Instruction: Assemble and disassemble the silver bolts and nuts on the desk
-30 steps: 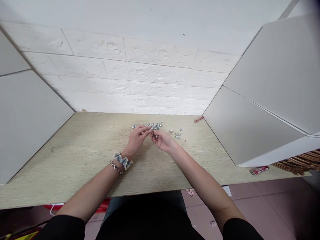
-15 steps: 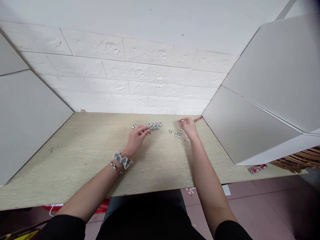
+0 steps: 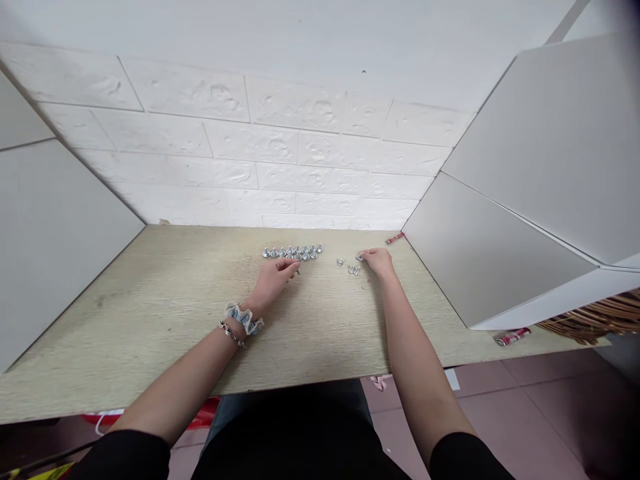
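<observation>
My left hand [image 3: 274, 277] is closed in a pinch on a small metal screw [image 3: 299, 271], its shank poking out past the fingertips. Just beyond these fingers stand several silver bolts with washers [image 3: 306, 253], upright in close rows. My right hand [image 3: 381, 261] has its fingertips pressed together on a flat metal washer [image 3: 359, 257] at the table surface. Left of that hand lie a few small nuts [image 3: 340, 262] and some loose screws [image 3: 354, 271], neither touched by a hand.
The pale wooden tabletop [image 3: 320, 320] ends at a white brick-patterned wall [image 3: 320, 160]. Grey-white panels [image 3: 510, 247] stand at both sides. One red battery [image 3: 395, 238] lies at the back right, another red battery [image 3: 513, 337] near the front right edge beside a wicker item [image 3: 595, 320].
My right hand has come down onto the washer on the table. My left hand has drawn slightly back toward me with the screw, uncovering more of the bolt rows.
</observation>
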A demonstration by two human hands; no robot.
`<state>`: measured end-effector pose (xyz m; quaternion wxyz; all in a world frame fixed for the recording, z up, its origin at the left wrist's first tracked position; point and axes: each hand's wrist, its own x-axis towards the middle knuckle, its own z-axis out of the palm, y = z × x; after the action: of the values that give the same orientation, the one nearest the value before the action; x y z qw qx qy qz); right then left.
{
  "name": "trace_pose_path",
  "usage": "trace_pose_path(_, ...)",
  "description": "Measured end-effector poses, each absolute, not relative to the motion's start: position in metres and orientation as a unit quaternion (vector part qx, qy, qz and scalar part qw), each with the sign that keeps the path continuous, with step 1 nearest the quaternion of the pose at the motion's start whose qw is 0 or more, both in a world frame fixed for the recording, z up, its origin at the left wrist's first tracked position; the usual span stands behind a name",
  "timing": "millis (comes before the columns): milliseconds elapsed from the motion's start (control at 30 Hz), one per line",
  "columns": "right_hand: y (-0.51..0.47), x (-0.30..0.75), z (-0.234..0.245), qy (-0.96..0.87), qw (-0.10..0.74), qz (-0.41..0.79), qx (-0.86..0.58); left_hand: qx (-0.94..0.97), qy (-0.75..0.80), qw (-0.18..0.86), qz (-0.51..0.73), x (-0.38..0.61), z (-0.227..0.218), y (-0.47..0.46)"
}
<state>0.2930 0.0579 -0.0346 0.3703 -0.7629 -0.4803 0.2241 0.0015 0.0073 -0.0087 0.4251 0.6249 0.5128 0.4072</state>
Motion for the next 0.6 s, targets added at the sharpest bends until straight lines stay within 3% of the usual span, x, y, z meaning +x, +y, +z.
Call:
trace_pose_path(333, 0.059, 0.288, -0.035, -0.502, 0.345, 0.182, -0.772, 0.578, 0.516, 0.484, 0.406, 0.002, -0.011, 0.008)
trace_pose_path(600, 0.05, 0.276, -0.016, -0.507, 0.371, 0.127, -0.768, 0.416, 0.444, 0.656, 0.446, 0.002, -0.009, 0.007)
